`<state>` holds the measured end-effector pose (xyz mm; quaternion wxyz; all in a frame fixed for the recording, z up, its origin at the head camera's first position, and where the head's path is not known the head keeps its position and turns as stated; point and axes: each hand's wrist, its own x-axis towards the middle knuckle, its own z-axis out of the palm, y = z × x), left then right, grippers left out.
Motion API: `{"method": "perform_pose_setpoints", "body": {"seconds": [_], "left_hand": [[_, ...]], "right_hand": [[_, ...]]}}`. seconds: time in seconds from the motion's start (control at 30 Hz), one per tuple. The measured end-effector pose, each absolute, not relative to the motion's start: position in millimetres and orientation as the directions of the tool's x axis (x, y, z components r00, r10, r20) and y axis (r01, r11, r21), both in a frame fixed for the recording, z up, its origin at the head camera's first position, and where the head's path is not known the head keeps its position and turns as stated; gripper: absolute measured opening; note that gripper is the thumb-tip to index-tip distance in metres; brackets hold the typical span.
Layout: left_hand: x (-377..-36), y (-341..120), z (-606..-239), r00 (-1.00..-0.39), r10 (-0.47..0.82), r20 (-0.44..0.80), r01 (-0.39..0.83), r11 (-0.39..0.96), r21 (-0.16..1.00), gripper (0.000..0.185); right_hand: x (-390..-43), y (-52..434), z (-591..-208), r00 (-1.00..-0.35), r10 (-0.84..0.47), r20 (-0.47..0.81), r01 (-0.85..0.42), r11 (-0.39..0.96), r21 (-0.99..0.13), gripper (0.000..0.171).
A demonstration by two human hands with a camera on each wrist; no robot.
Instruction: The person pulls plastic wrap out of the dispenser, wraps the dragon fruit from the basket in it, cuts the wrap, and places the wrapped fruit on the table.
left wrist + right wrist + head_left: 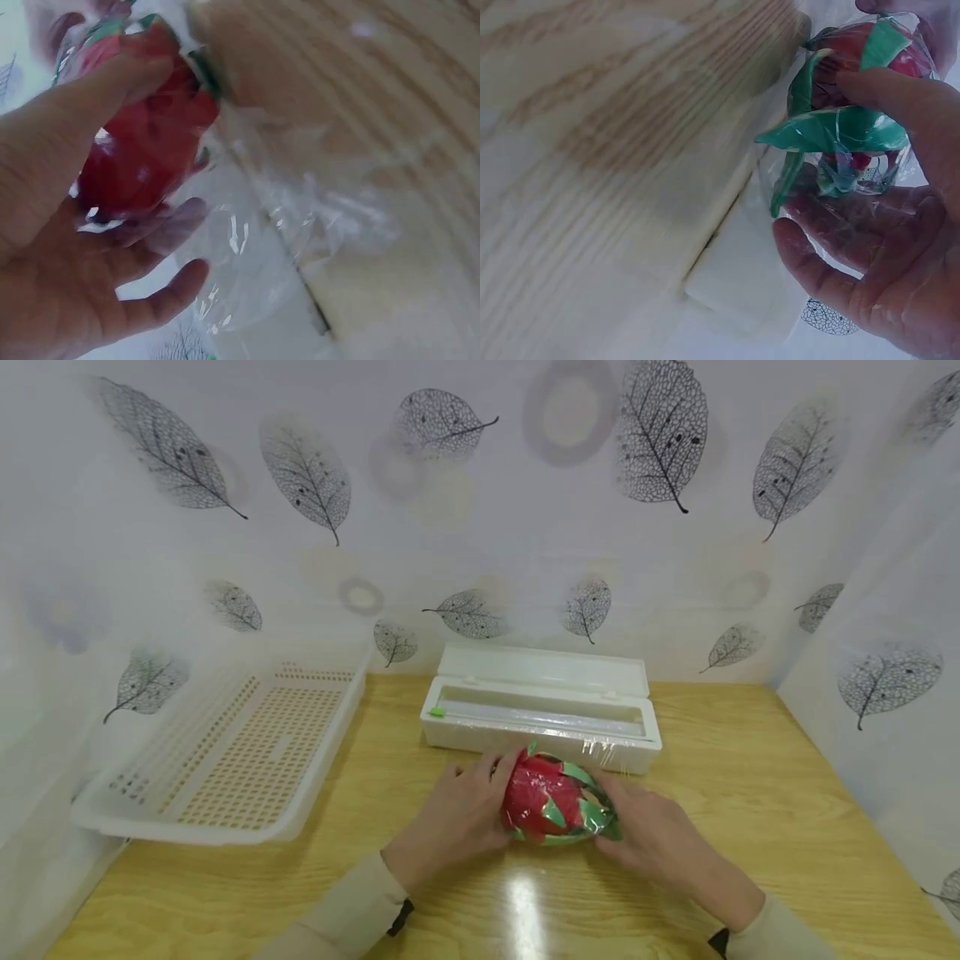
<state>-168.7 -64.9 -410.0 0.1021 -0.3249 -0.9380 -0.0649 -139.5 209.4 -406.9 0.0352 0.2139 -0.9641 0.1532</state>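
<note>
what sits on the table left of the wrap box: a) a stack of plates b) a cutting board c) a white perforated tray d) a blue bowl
c, a white perforated tray lies left of the wrap box, while both hands hold the dragon fruit in front of the box.

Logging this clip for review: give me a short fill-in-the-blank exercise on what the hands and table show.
1. Both hands, left hand and right hand, hold a red-and-green ____ fruit.
2. The fruit is covered in clear ____ wrap.
3. Behind it lies a white wrap dispenser with its lid ____.
4. The perforated basket sits to the person's ____.

Missing: dragon; plastic; open; left
</note>
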Motion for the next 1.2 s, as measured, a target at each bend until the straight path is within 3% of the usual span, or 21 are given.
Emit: {"method": "perform_pose_setpoints", "body": {"seconds": [0.13, 0.2, 0.3, 0.4, 0.47, 0.67, 0.87, 1.2], "left_hand": [[-173, -80, -399, -0.811, 0.575, 0.109, 0.582, 0.776, 0.244, 0.109], [-179, -93, -394, -0.863, 0.502, 0.064, 0.488, 0.792, 0.366, 0.105], [-195, -113, -391, -0.95, 0.309, 0.041, 0.276, 0.772, 0.572, 0.08], [-212, -130, -394, -0.989, 0.151, -0.004, 0.103, 0.693, 0.714, 0.053], [-222, -137, -398, -0.99, 0.131, -0.055, 0.045, 0.656, 0.754, 0.047], [-240, -138, -412, -0.961, 0.111, -0.252, -0.171, 0.481, 0.86, 0.048], [-247, -128, -412, -0.957, 0.062, -0.282, -0.249, 0.318, 0.915, 0.044], [-258, -112, -412, -0.958, 0.084, -0.273, -0.247, 0.235, 0.94, 0.04]], "right_hand": [[-138, 217, -398, -0.922, -0.38, 0.071, -0.38, 0.857, -0.349, 0.087], [-138, 225, -392, -0.932, -0.358, 0.055, -0.35, 0.849, -0.396, 0.086], [-141, 242, -384, -0.953, -0.295, 0.071, -0.292, 0.831, -0.473, 0.073], [-150, 257, -379, -0.979, -0.185, 0.082, -0.2, 0.814, -0.545, 0.052], [-157, 262, -380, -0.992, -0.116, 0.047, -0.121, 0.785, -0.607, 0.048], [-177, 267, -387, -0.991, -0.049, -0.129, 0.056, 0.712, -0.7, 0.062], [-189, 264, -393, -0.979, -0.021, -0.203, 0.139, 0.661, -0.738, 0.074], [-219, 260, -396, -0.969, -0.043, -0.242, 0.229, 0.199, -0.953, 0.069]]}}
